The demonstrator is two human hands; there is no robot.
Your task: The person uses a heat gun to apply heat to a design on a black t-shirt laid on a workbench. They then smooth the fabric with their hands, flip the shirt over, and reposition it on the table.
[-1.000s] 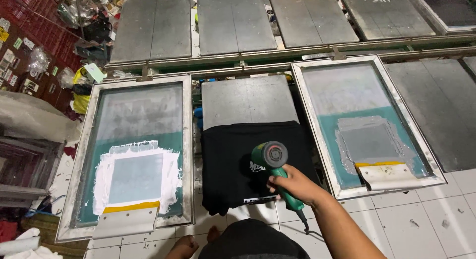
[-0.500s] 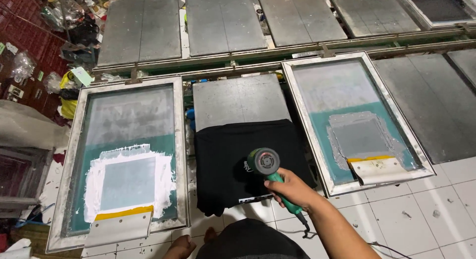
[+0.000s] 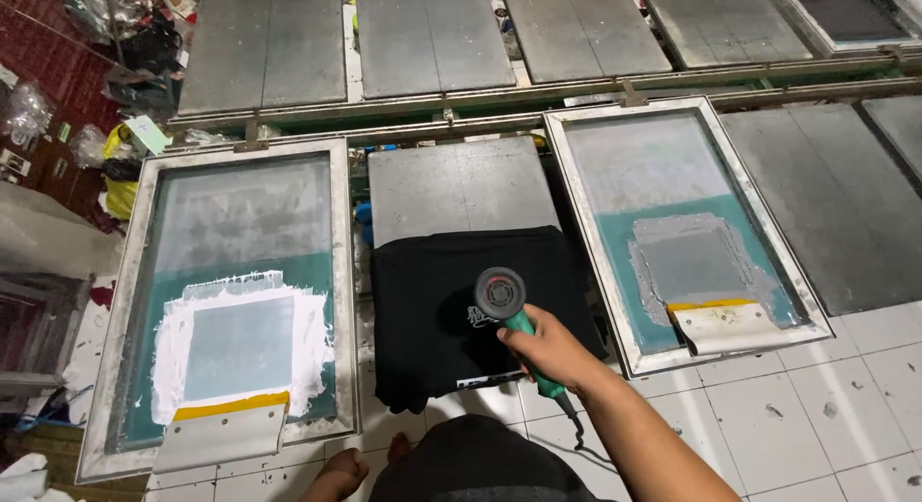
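Screen-printing workshop: framed printing screens (image 3: pixel 230 300) with ink and squeegees (image 3: pixel 727 324), rows of metal platens (image 3: pixel 437 41), tiled floor (image 3: pixel 826 406).

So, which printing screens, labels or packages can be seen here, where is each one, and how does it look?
Left screen: left of the black shirt, metal frame, teal mesh, white ink around a grey square, squeegee at its near end.
Right screen: right of the shirt, same frame, teal mesh, grey ink patch, squeegee at its near end.
Shirt label: small white strip at the near hem of the shirt.
Green paper: far left, beside bags.
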